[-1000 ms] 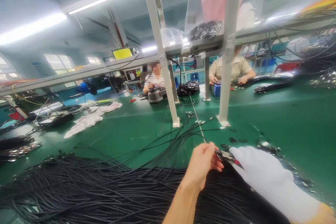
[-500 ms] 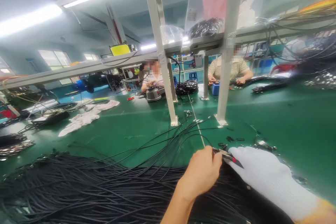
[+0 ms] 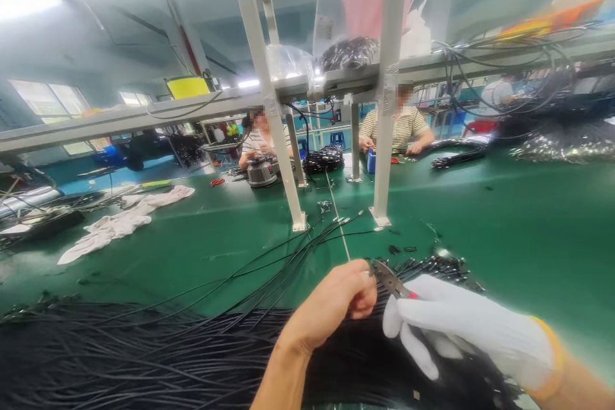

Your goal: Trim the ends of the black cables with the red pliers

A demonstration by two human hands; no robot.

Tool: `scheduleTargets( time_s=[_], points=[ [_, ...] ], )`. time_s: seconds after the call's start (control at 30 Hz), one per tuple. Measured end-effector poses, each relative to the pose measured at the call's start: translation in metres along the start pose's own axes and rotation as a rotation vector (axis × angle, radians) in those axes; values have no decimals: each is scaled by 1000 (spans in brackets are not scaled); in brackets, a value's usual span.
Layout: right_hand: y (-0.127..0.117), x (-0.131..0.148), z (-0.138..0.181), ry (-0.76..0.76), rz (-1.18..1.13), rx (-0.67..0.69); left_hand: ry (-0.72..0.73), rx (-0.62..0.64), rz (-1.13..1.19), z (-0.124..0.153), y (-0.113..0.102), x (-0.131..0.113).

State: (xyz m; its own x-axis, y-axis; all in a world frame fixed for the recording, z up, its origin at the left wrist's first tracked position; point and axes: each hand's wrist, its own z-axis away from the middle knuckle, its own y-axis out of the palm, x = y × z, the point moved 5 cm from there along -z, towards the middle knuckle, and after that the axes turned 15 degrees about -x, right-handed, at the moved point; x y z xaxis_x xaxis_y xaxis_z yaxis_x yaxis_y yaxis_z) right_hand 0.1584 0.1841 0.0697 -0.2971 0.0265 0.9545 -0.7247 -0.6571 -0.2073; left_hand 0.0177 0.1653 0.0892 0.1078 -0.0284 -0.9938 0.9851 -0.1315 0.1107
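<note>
My bare left hand [image 3: 331, 304] is closed in a pinch on a thin grey wire [image 3: 339, 224] that runs away from me across the green table [image 3: 504, 224]. My right hand [image 3: 461, 327], in a white glove, grips small pliers [image 3: 391, 282] with red handles. The plier jaws sit right at my left fingertips, at the near end of the wire. Both hands hover over a large pile of black cables [image 3: 144, 352] at the table's near edge.
Two white frame posts [image 3: 384, 141] stand on the table just beyond my hands, carrying a shelf with bagged cables [image 3: 350, 51]. White cloths [image 3: 120, 221] lie at the left. Two people sit working at the far side. Black offcuts [image 3: 432, 262] lie near my right hand.
The view has swung right, so everything sits further left. My left hand has closed tighter on the wire and the pliers have come up to its fingertips. My right hand has tilted, fingers hanging down.
</note>
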Motion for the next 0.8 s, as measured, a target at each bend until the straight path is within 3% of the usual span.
scheduleTargets(
  time_s=[0.17, 0.43, 0.8],
  points=[
    [18, -2, 4, -47, -477, 234, -30, 40, 248, -2, 5, 0],
    [31, -7, -5, 29, -805, 157, -16, -64, 379, -13, 5, 8],
    [22, -6, -10, 107, -902, 33, 13, -98, 440, -30, 11, 19]
  ],
)
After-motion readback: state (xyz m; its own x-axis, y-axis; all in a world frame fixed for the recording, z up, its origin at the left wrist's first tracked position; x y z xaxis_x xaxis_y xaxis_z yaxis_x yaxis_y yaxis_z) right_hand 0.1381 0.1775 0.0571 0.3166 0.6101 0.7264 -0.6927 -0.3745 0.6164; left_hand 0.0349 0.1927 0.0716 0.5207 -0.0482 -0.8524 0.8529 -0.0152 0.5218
